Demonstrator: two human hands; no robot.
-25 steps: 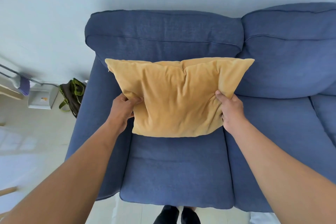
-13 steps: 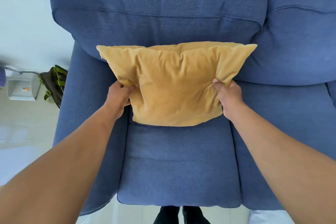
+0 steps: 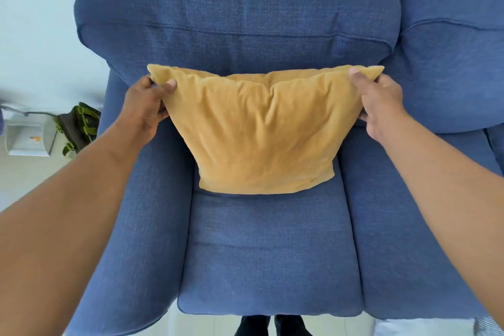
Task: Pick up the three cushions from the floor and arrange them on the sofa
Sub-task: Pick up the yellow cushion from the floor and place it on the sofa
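Blue woven fabric covers the sofa (image 3: 270, 248), which fills most of the view, its seat cushion in the middle, a rounded arm on the left and a plump back cushion (image 3: 234, 16) behind. Against that back cushion a yellow cushion (image 3: 261, 139) is stood, its lower edge resting on the seat and its upper edge leaning toward the backrest. It is judged to be light and soft: the velvety cover is creased and dimpled down the middle, and the top edge sags between the two corners, so a loose filling is suggested that will slump unless it is plumped. The cover is not thought to be slippery, and nothing fragile is involved. The corners are judged the best places to take hold, since the fabric bunches there and gives something firm to pinch. The left hand (image 3: 147, 109) is closed in a pinch on the upper left corner, thumb in front and fingers behind, and the right hand (image 3: 379, 103) is closed the same way on the upper right corner. Beside the sofa arm, on the floor, a dark bag with green straps (image 3: 79, 128) is seen. No other cushion from the floor is in view.
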